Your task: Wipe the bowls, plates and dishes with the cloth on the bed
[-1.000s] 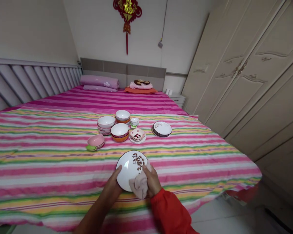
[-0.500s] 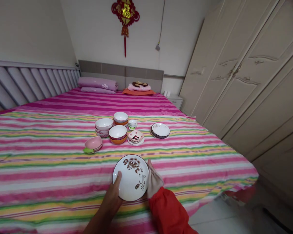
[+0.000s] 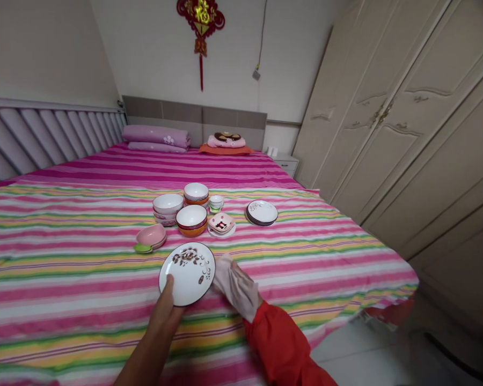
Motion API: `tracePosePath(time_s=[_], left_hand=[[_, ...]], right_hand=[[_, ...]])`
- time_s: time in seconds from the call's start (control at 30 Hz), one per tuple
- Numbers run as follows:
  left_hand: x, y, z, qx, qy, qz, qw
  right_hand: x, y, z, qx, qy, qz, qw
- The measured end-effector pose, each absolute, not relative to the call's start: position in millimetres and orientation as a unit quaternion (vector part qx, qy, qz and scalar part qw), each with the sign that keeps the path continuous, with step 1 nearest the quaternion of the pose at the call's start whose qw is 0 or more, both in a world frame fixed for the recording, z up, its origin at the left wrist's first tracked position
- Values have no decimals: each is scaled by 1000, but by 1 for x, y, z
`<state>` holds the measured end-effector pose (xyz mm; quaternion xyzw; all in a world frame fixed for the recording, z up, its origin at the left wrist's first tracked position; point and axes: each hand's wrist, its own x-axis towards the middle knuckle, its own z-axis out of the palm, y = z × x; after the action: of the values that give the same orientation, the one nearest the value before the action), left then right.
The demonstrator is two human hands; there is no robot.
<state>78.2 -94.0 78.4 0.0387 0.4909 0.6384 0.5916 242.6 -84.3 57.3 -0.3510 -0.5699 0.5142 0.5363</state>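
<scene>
Pinching plate (image 3: 187,272) at near rim with left hand (image 3: 164,310), thumb on top, probably to keep floral face up and bare. Held low over bed (image 3: 64,268), in front of bowls (image 3: 191,217). Resting right hand (image 3: 242,296) just beside plate, swathed in cloth (image 3: 227,273); grip hidden, cannot tell.

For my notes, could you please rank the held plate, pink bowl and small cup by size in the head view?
1. held plate, though nearest the camera
2. pink bowl
3. small cup
</scene>
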Motion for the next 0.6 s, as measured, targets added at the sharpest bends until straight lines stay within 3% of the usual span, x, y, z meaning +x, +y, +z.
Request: tracePosePath(time_s=[0.07, 0.17, 0.27, 0.4, 0.6], left_hand=[[74, -92, 79, 33, 479, 646, 593], [71, -90, 83, 31, 479, 644, 596], [76, -89, 87, 44, 484, 628, 608], [93, -84, 88, 63, 476, 600, 640], [115, -69, 86, 199, 456, 557, 665]], right_hand=[[251, -71, 59, -388, -534, 520, 542], [258, -59, 65, -510, -543, 370, 555], [257, -64, 74, -540, -563, 270, 565], [250, -75, 76, -488, -584, 388, 520], [262, -69, 65, -470, -459, 541, 525]])
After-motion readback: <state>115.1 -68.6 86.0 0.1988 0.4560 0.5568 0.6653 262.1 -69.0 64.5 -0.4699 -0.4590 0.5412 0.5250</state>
